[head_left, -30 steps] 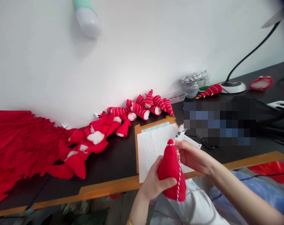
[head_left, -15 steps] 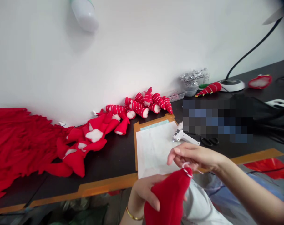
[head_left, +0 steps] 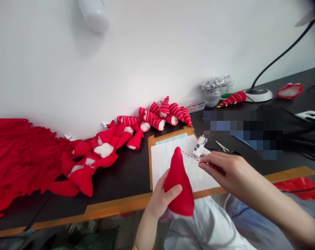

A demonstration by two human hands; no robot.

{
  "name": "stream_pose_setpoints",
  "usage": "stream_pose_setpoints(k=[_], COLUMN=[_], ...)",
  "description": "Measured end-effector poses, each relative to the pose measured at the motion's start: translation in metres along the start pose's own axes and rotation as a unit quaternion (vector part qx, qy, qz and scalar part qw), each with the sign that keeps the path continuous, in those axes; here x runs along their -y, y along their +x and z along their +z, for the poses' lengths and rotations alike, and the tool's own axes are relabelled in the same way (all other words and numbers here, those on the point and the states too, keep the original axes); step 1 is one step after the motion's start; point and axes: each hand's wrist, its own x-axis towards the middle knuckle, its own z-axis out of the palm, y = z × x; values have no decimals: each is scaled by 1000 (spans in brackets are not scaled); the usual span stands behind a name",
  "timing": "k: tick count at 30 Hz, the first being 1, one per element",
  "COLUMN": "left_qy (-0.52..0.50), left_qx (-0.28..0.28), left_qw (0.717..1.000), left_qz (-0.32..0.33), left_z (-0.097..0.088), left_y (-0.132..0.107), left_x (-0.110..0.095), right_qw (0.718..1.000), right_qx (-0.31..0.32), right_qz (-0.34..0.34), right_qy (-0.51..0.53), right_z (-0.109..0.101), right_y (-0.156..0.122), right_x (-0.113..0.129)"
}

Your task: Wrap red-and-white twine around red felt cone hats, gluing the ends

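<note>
My left hand (head_left: 164, 194) is wrapped round a stuffed red felt cone (head_left: 178, 184), its tip pointing up and white stuffing showing at the base. From near the tip, a red-and-white twisted string (head_left: 190, 155) runs taut to the right. My right hand (head_left: 222, 166) pinches the string's other part between thumb and fingers. Behind the cone lies a white paper sheet (head_left: 162, 159) on the black table. A white glue gun (head_left: 199, 147) rests at the sheet's right edge, partly behind my right hand.
Several string-wrapped cones (head_left: 157, 119) lie along the wall, with plain stuffed cones (head_left: 104, 149) and a heap of red felt (head_left: 24, 166) to the left. Scissors (head_left: 226, 148) lie right of the glue gun. A desk lamp (head_left: 258, 94) stands at the back right. Orange tape (head_left: 118, 205) edges the table.
The cone has risen over the paper and stands more upright. My right hand has moved right and down, drawing the string straight from the tip where it was loosely looped.
</note>
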Motion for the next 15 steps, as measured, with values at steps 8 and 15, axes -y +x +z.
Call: stream_pose_setpoints(k=[8, 15], left_qy=[237, 92], left_qx=[-269, -69], left_qw=[921, 984], left_qz=[153, 134], left_z=[32, 23], left_y=[32, 26], left_x=[36, 49], right_qw=[991, 971], right_qx=[-9, 2], right_qz=[2, 51], right_qy=[135, 233], right_z=[67, 94], right_y=[8, -4], right_x=[8, -18])
